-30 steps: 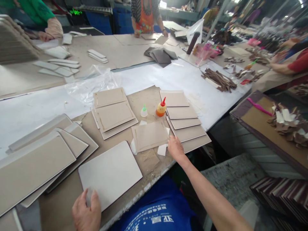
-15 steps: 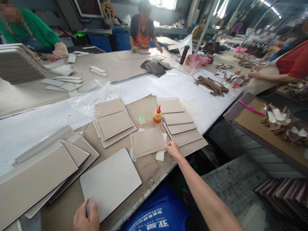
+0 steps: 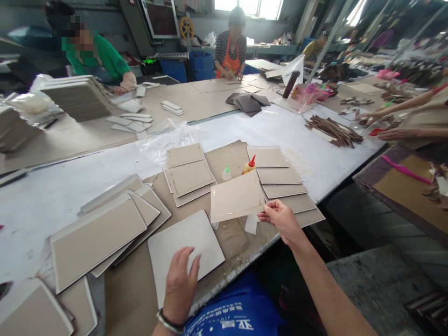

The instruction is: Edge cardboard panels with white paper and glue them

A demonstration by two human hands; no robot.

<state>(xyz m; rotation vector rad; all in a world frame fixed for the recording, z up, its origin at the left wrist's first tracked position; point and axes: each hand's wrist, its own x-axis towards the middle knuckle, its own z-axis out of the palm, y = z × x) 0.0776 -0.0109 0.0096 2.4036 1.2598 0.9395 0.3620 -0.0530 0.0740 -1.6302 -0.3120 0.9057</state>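
Note:
My right hand [image 3: 280, 219] pinches the near right corner of a tan cardboard panel [image 3: 236, 197] and holds it lifted off the table. My left hand [image 3: 180, 280] lies flat, fingers spread, on a pale grey board with rounded corners [image 3: 206, 233] at the near table edge. Behind the lifted panel stand a small clear glue bottle with a green tip [image 3: 227, 173] and an orange glue bottle with a red tip [image 3: 249, 165]. A fanned row of tan panels [image 3: 285, 186] lies to the right, and another small stack [image 3: 189, 175] to the left.
Large grey boards [image 3: 101, 231] overlap at the near left. Crumpled clear plastic [image 3: 164, 140] lies on the white table cover. Other people work at the far side and right edge of the table [image 3: 304, 135]. Brown strips [image 3: 332, 130] and dark pieces [image 3: 248, 102] lie farther off.
My right hand has lifted the tan panel off the table. My left hand slid forward onto the grey board and spread flat. The camera view rose.

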